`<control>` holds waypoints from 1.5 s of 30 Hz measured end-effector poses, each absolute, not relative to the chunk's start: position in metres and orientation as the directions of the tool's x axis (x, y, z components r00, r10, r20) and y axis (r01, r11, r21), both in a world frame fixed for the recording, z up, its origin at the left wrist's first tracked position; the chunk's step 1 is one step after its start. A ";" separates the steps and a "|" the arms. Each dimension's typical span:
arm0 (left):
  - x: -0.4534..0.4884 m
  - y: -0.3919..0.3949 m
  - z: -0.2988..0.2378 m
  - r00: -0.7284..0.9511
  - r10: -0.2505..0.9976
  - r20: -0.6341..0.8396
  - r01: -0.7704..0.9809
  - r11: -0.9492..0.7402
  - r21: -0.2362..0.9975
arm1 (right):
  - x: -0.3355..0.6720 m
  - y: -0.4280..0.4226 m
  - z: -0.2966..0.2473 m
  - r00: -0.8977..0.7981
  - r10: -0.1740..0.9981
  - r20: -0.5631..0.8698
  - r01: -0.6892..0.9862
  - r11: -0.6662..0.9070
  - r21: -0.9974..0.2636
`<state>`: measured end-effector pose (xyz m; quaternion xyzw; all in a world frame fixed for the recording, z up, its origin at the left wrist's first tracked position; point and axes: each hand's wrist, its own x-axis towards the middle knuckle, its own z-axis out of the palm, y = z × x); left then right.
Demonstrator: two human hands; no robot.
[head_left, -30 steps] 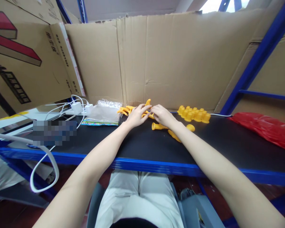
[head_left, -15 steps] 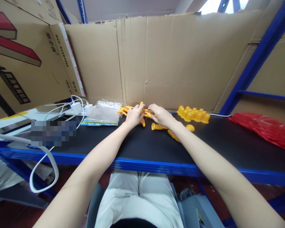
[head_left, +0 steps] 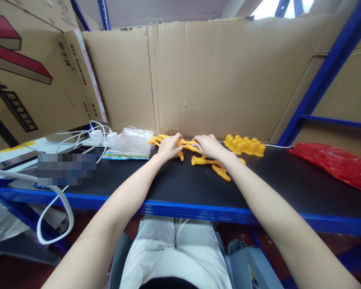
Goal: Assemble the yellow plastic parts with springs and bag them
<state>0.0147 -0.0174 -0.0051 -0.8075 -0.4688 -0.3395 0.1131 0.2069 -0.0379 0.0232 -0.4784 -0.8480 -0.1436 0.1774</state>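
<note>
Several yellow plastic pieces (head_left: 187, 143), long and thin, lie in a loose row toward the back of the black shelf top. My left hand (head_left: 169, 148) is closed around part of this row, and yellow branched ends (head_left: 155, 139) stick out to its left. Just to the right, my right hand (head_left: 209, 147) has its fingers curled down on the row's other end; the fingertips are partly hidden. Nearer to me are a yellow tube-like piece (head_left: 202, 161) and a curved yellow piece (head_left: 221, 173), partly behind my right forearm.
A cluster of yellow cup-shaped pieces (head_left: 245, 145) stands at the back right, with a red plastic bag (head_left: 333, 162) beyond it. On the left are a clear plastic packet (head_left: 129, 146), white chargers (head_left: 96, 137) and cables. A cardboard wall (head_left: 228, 80) closes the back.
My right hand has shifted slightly right along the yellow pieces. My left hand has tilted lower, and the yellow tip that rose above it no longer stands up there.
</note>
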 end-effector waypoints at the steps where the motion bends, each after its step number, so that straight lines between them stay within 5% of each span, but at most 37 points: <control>1: 0.014 -0.016 -0.005 0.327 0.681 0.655 0.823 -0.546 0.157 | 0.206 -0.038 0.024 -0.484 0.754 0.444 0.861 0.502 0.087; 9: 0.015 0.001 -0.010 0.251 0.731 0.635 0.643 -0.616 0.455 | 0.206 -0.038 0.028 -0.513 0.695 0.504 0.834 0.542 0.103; 12: 0.012 -0.006 -0.003 0.294 0.715 0.634 0.711 -0.607 0.355 | 0.208 -0.039 0.028 -0.495 0.736 0.462 0.827 0.562 -0.009; 18: 0.024 -0.035 0.016 0.439 0.610 0.660 0.832 -0.553 -0.042 | 0.214 -0.046 0.041 -0.406 0.900 0.158 0.874 0.433 -0.221; 24: 0.040 -0.043 0.032 0.455 0.663 0.594 0.854 -0.515 -0.080 | 0.216 -0.039 0.052 -0.306 0.917 0.257 0.952 0.299 0.066; 31: 0.040 -0.049 0.061 0.441 0.655 0.613 0.806 -0.590 0.050 | 0.215 -0.046 0.077 -0.299 0.873 0.385 0.934 0.184 0.306; 38: 0.038 -0.041 0.074 0.337 0.716 0.611 0.709 -0.620 0.336 | 0.207 -0.052 0.099 -0.385 0.794 0.470 0.875 0.152 0.459; 45: 0.026 -0.034 0.078 0.445 0.887 0.125 0.545 -0.379 0.748 | 0.204 -0.053 0.094 -0.543 0.692 0.476 0.780 0.206 0.591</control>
